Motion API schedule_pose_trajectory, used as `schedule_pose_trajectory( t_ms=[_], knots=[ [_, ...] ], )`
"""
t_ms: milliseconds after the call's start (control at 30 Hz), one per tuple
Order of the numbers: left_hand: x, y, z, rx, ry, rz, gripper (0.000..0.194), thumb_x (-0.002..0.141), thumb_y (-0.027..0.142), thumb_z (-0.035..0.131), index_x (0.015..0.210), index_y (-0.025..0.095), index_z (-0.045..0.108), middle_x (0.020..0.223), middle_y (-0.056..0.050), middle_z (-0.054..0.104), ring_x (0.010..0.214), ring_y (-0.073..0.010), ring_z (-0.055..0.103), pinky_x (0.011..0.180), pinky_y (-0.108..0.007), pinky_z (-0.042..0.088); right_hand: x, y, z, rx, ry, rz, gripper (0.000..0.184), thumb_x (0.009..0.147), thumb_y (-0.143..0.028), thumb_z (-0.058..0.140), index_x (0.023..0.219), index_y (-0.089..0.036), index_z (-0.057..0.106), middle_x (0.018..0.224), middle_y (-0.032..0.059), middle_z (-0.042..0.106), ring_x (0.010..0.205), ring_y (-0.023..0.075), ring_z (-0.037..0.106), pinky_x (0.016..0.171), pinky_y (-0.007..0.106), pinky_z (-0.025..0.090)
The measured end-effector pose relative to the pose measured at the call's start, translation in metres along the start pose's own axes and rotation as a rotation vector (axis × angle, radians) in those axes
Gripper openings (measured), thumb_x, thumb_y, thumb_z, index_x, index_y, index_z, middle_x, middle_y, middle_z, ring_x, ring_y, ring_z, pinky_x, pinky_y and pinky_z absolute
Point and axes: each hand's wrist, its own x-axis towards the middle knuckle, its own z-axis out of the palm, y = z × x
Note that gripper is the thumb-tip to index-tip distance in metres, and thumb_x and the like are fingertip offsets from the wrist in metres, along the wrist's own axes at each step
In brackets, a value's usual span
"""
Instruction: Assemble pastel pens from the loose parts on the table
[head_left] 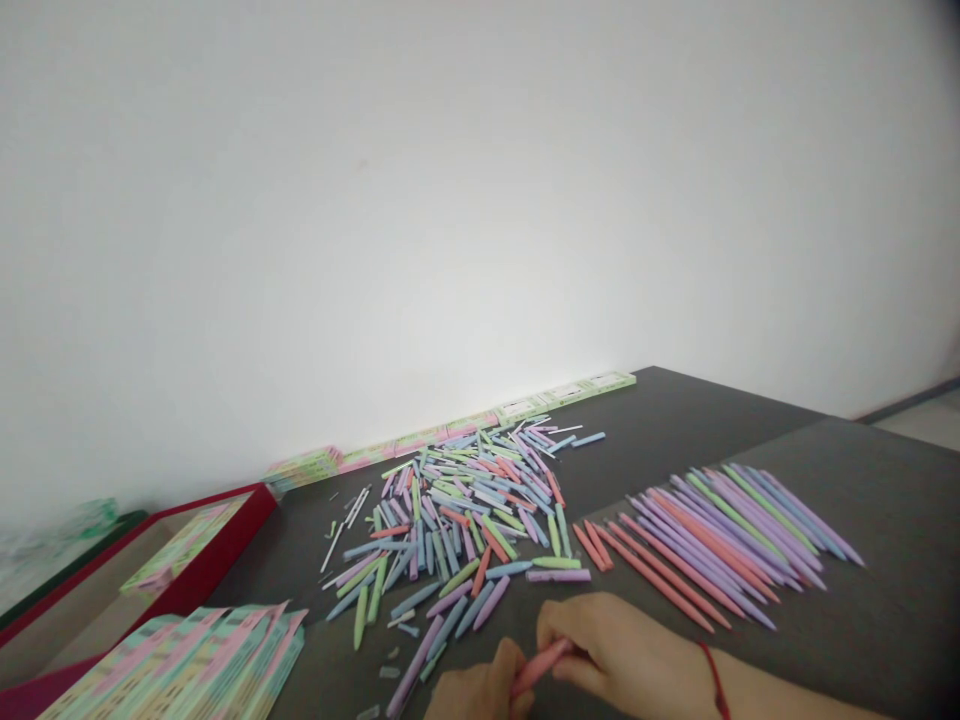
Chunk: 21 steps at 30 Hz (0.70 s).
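Note:
At the bottom of the view my two hands meet over a pink pen (541,666). My left hand (480,692) is closed around its lower end. My right hand (626,655), with a red string round the wrist, pinches its upper end with curled fingers. Just beyond them lies a loose heap of pastel pen parts (465,510) in pink, purple, green and blue. To the right is a tidy row of assembled pens (720,540) lying side by side on the dark table (885,560).
Thin white refills (346,520) lie at the heap's left edge. A fanned stack of pastel cards (187,665) sits at bottom left beside a red-rimmed tray (225,545). Flat pastel boxes (450,432) line the table's far edge under a white wall.

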Motion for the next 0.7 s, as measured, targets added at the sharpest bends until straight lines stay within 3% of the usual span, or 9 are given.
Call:
schedule_pose_trajectory(
  t_ms=[67,300,500,600,700],
  knots=[
    [-0.001,0.001,-0.003,-0.006,-0.013,-0.005,0.028,0.085,0.019,0.038,0.110,0.021,0.051,0.101,-0.009,0.072,0.094,-0.0271,0.067,0.076,-0.034,0.050,0.000,0.001,0.001,-0.054,-0.013,-0.008,0.010,0.085,-0.027,0.056,0.083,-0.020,0.063,0.072,-0.0009,0.066,0.066,0.0130,0.057,0.056,0.020,0.033],
    [-0.004,0.005,-0.004,-0.005,0.019,-0.047,0.027,0.084,0.017,0.045,0.108,0.023,0.054,0.099,-0.006,0.073,0.093,-0.0260,0.068,0.076,-0.033,0.050,0.001,0.001,0.006,0.160,-0.084,0.065,0.041,0.091,-0.039,0.046,0.059,-0.017,0.058,0.046,-0.0042,0.052,0.049,0.0100,0.052,0.054,0.018,0.038],
    [-0.009,0.006,0.000,0.009,0.109,0.003,0.024,0.086,0.017,0.047,0.107,0.020,0.057,0.096,-0.006,0.074,0.090,-0.0273,0.069,0.075,-0.036,0.052,0.004,0.008,0.018,0.535,-0.229,0.313,0.031,0.088,-0.031,0.039,0.069,-0.016,0.059,0.041,-0.0071,0.045,0.031,0.0076,0.038,0.033,0.015,0.030],
    [-0.008,0.005,-0.002,-0.003,0.093,-0.010,0.024,0.086,0.019,0.047,0.108,0.020,0.056,0.097,-0.006,0.074,0.090,-0.0260,0.069,0.076,-0.034,0.052,0.005,0.008,0.016,0.553,-0.219,0.283,0.027,0.087,-0.028,0.039,0.072,-0.015,0.058,0.043,-0.0068,0.047,0.033,0.0070,0.038,0.035,0.015,0.031],
    [-0.004,0.003,-0.004,-0.016,0.040,-0.015,0.024,0.087,0.020,0.045,0.110,0.021,0.054,0.102,-0.006,0.073,0.094,-0.0252,0.068,0.077,-0.033,0.051,0.005,0.004,0.004,0.474,-0.089,0.195,0.016,0.083,-0.020,0.044,0.071,-0.017,0.054,0.047,-0.0073,0.049,0.040,0.0066,0.041,0.041,0.015,0.033]
  ],
)
